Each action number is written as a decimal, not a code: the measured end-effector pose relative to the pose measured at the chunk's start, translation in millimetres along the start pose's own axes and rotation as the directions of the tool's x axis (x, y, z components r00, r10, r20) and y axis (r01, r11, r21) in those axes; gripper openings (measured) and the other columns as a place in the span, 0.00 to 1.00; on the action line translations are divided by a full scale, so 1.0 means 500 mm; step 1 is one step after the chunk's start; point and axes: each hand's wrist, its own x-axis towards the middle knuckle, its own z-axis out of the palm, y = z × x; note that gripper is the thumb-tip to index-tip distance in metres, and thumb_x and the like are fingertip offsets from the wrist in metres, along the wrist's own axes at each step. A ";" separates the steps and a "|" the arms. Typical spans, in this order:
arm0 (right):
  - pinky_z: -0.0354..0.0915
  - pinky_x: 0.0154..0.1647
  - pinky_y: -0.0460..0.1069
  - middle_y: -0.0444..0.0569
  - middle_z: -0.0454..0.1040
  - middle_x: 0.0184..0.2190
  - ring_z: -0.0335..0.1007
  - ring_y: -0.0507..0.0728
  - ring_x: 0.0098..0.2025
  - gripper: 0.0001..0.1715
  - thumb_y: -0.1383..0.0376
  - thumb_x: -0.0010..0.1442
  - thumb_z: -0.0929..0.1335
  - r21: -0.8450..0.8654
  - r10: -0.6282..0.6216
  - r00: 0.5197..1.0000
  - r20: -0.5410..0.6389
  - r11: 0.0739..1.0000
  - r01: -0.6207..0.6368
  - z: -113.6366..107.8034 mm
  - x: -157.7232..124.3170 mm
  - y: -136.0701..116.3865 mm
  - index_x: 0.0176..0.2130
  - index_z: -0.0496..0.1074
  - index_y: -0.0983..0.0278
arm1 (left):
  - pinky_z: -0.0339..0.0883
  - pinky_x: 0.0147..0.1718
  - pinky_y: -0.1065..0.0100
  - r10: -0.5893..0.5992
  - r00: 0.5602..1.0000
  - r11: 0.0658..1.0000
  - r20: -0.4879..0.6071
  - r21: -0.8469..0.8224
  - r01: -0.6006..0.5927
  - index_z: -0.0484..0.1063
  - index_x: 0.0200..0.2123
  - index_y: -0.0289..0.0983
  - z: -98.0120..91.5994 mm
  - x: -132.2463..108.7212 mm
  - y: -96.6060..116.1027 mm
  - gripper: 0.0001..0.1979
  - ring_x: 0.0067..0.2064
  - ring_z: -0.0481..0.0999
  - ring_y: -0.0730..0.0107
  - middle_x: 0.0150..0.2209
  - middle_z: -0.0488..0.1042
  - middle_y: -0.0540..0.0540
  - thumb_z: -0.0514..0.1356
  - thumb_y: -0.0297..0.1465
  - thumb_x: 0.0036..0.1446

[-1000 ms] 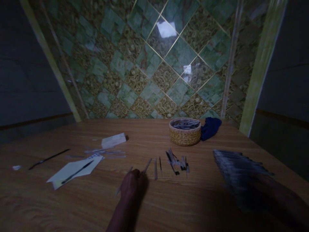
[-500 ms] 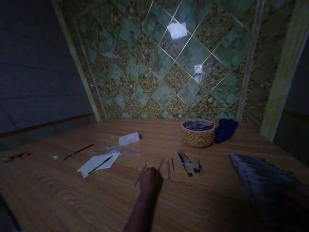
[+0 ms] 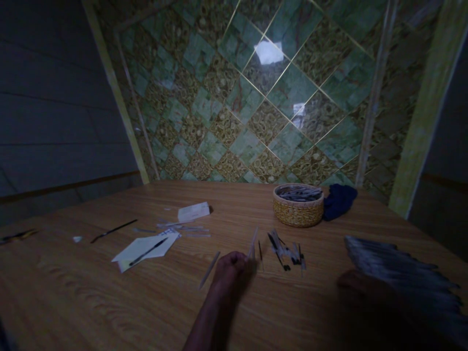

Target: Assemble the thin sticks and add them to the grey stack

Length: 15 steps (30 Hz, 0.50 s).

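My left hand (image 3: 229, 269) is pinched on a thin pale stick (image 3: 252, 242) and holds it tilted just above the wooden table (image 3: 256, 312). Another pale stick (image 3: 209, 276) lies flat to the left of that hand. A small heap of dark and clear pen parts (image 3: 285, 251) lies just to the right of it. My right hand (image 3: 360, 288) is dark and blurred at the lower right. It is closed on a fanned bundle of thin dark sticks (image 3: 402, 273).
A woven basket (image 3: 298, 214) filled with pens stands at the back, a dark blue cloth (image 3: 340, 200) beside it. To the left lie a white paper (image 3: 144, 247) with a pen on it, a small white box (image 3: 193, 211) and a black pen (image 3: 113, 230). A tiled wall rises behind the table.
My left hand has closed on one thin stick and raised it off the table. The view has swung slightly left. The bundle in my right hand has stayed at the lower right.
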 end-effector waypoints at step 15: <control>0.56 0.13 0.42 0.42 0.70 0.14 0.63 0.49 0.12 0.30 0.40 0.41 0.68 0.843 0.279 0.894 0.350 0.322 -0.431 0.138 0.132 -0.135 0.25 0.62 0.64 | 0.50 0.21 0.73 0.243 0.820 0.887 0.518 -0.461 0.028 0.72 0.20 0.32 0.076 -0.064 0.031 0.12 0.20 0.61 0.78 0.18 0.68 0.51 0.66 0.36 0.40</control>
